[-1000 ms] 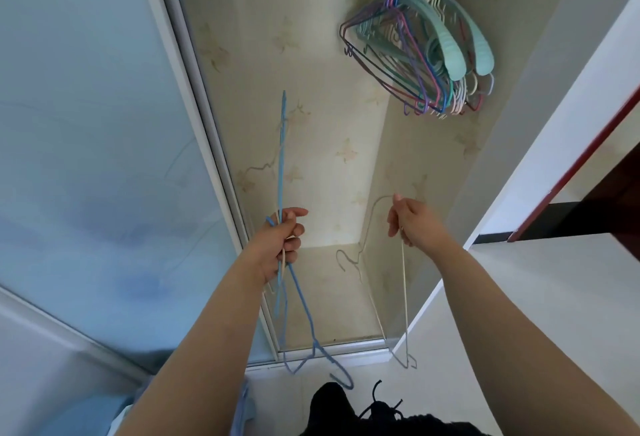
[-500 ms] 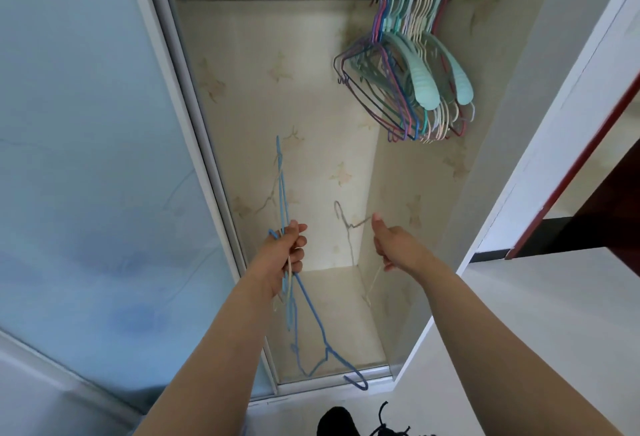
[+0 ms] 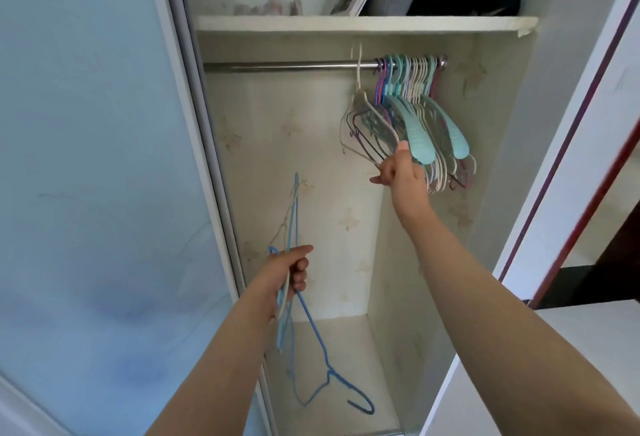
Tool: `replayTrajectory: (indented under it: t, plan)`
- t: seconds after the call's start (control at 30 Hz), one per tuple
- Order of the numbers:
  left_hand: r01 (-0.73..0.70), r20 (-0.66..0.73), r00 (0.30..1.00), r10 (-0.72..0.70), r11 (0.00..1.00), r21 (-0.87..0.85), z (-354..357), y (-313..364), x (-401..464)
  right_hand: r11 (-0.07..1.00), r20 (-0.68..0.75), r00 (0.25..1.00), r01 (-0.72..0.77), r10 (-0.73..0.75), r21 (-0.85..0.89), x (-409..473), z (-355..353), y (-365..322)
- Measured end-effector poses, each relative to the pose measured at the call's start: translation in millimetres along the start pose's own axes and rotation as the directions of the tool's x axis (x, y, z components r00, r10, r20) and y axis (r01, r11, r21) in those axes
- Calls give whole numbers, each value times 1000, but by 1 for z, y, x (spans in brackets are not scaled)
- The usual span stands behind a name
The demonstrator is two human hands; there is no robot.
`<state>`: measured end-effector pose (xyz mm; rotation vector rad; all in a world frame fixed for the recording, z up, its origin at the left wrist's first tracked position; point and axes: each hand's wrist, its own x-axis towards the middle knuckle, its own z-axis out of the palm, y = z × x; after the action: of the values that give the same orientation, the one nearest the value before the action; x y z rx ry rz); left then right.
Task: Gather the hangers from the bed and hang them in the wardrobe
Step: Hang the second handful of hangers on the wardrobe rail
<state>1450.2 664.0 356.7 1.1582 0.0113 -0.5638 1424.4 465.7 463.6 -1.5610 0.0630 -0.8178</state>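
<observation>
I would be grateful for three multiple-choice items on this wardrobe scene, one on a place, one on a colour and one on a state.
1. Where on the metal rail is the bunch of hung hangers gathered?
A. at its right end
B. at its left end
C. spread along all of it

2. What colour is the wire hanger whose hook hangs lowest from the left hand?
A. red
B. blue
C. black

3. What is the right hand doing?
A. hanging idle at the person's side
B. resting flat on the shelf
C. holding the lower part of a cream wire hanger raised at the rail

Answers:
1 A: the hooks crowd against the right wall, and the left stretch of the rail is bare.
2 B: its wire and its hook are blue.
3 C: the fingers close at the hanger's lower edge, with its hook up at the rail.
</observation>
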Motion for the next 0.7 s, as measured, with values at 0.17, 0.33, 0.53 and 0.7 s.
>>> replayTrajectory:
  t: [0.17, 0.33, 0.53, 0.7]
  plan:
    - [-67, 47, 997, 68, 998, -20, 5, 15, 1, 990, 36, 990, -139, 140, -21, 52, 10, 13]
    - [-96, 97, 991, 94, 995, 21, 7, 22, 1, 965, 14, 982, -182, 188, -188, 58, 9, 36]
    - [-54, 148, 988, 45, 997, 58, 13, 26, -3, 976, -193, 963, -206, 189, -73, 46, 1, 57]
    - [-111, 162, 983, 89, 985, 133, 11, 18, -5, 966, -250, 941, -250, 226, -66, 29, -4, 76]
